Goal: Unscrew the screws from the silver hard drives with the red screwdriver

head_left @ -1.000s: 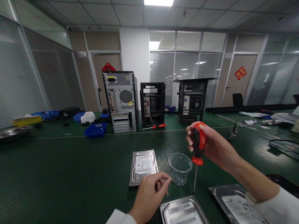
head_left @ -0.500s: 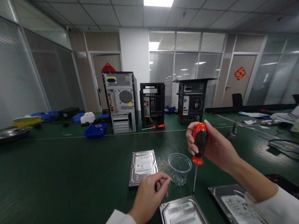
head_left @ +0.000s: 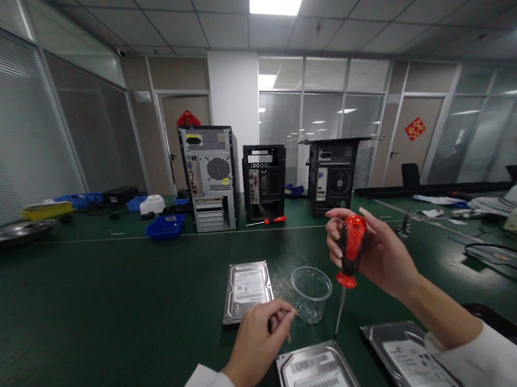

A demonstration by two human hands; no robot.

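My right hand (head_left: 375, 252) grips the red and black handle of a screwdriver (head_left: 348, 252), held nearly upright. Its thin shaft points down, with the tip just above the far right corner of the nearest hard drive (head_left: 319, 378). My left hand (head_left: 259, 338) rests on the green mat beside that drive's far left corner, with the fingers curled and pinched together; what they hold is too small to make out. A clear plastic cup (head_left: 312, 292) stands between the two hands. A second hard drive (head_left: 248, 290) lies beyond my left hand, and a third hard drive (head_left: 409, 356) lies under my right forearm.
Three open computer cases (head_left: 210, 177) (head_left: 264, 180) (head_left: 335, 176) stand at the back of the green table (head_left: 90, 309). Another screwdriver (head_left: 268, 221) lies by them. A blue bin (head_left: 164, 225), a yellow tray (head_left: 45, 210) and a metal dish (head_left: 10, 232) sit at left. Cables and clutter (head_left: 506, 223) lie at right.
The screwdriver has turned in my right hand and tilted a little to the right, its tip lifting slightly off the drive's corner. My left hand has stayed put.
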